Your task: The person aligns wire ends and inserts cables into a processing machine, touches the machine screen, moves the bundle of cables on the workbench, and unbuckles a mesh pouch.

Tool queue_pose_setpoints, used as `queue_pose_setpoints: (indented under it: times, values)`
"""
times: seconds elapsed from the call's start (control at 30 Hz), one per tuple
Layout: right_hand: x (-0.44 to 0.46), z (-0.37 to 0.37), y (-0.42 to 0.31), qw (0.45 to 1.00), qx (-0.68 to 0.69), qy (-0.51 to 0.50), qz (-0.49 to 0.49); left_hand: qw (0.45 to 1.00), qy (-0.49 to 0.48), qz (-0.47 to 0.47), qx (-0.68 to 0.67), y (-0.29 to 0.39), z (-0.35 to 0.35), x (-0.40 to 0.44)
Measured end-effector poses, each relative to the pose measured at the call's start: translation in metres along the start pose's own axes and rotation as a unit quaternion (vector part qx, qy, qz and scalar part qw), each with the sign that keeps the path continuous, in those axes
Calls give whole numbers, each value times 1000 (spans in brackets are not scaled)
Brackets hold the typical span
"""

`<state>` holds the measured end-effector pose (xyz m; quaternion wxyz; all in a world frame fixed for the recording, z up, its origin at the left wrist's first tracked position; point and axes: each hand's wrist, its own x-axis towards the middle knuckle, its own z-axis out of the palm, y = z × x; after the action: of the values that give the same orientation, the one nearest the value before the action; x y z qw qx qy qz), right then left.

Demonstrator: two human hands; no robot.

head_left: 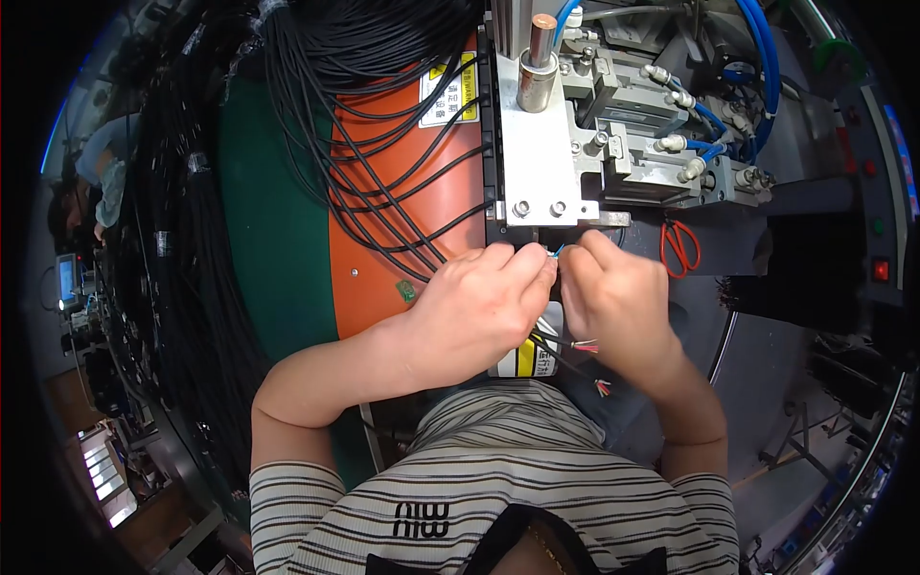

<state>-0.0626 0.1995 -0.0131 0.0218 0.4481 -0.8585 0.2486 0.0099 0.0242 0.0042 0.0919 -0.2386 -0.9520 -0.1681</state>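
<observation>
My left hand (pixel 489 302) is closed in a pinch on a black cable's end, at the front edge of the metal machine (pixel 541 163). Thin coloured wires (pixel 553 254), one of them blue, show between the fingertips of both hands. Close beside it, my right hand (pixel 609 292) is also closed, its fingertips at these wires; what exactly it grips is mostly hidden. Below the hands, more black cables with stripped ends (pixel 585 346) showing red and white wires hang down over a yellow and white label (pixel 525 359).
Black cables (pixel 383 48) run from the upper left across an orange surface (pixel 412 163) to the machine. Bundled cables (pixel 196 259) lie along a green surface (pixel 268 211). Red-handled scissors (pixel 680 249) lie at the right. Another person (pixel 105 168) is at the far left.
</observation>
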Motion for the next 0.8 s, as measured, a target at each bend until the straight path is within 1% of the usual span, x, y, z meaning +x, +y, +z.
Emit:
queue_pose_setpoints:
  times: [0.17,0.27,0.3,0.4,0.43,0.5,0.57,0.6,0.63,0.67,0.73,0.77,0.8]
  values:
    - [-3,7,5,999,34,27,5,1000,-12,2,5,-1,-1,2]
    - [-6,18,5,986,105,128,11,1000,-10,-2,3,-1,-1,3]
    - [-6,16,7,986,104,128,13,1000,-11,-4,0,0,-1,3]
    - [1,7,13,981,173,9,91,1000,-20,-18,-3,-1,-2,1]
    - [0,9,14,982,165,14,96,1000,-21,-18,-4,-3,-2,4]
    - [-3,16,21,927,342,-7,156,999,-28,-40,-10,-8,-3,-4]
    - [-6,18,22,920,354,-5,171,995,42,-46,-80,-19,4,-13]
    - [-7,23,25,921,355,-8,159,992,45,-73,-90,-19,0,-16]
    - [-11,20,30,922,358,-12,147,990,67,-78,-98,-24,-2,-21]
    - [-18,1,35,934,324,2,150,989,92,-64,-97,-27,-2,-27]
    - [-20,-32,30,963,217,121,105,986,128,-42,-99,-27,-1,-29]
    - [-25,-64,35,978,99,167,83,986,131,-43,-91,-24,-2,-29]
    - [-32,-103,45,977,-15,207,58,987,131,-49,-82,-22,-2,-30]
